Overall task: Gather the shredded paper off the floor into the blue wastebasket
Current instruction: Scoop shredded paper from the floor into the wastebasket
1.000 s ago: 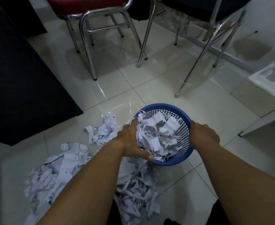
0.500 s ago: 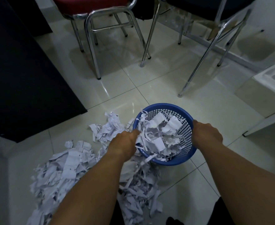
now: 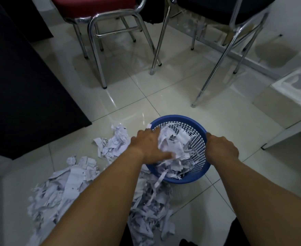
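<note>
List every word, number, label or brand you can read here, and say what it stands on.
Shredded paper in the blue wastebasket: dark print specks, too blurred to read.
Paper pile on the floor: faint marks, too small to read.
The blue wastebasket and red chair: no label shows.
Nothing is legible.

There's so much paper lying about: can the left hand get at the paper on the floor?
Probably yes. The left hand rests on paper in the blue wastebasket, and the floor pile lies open right beside it, nothing between. The right hand holds the rim.
</note>
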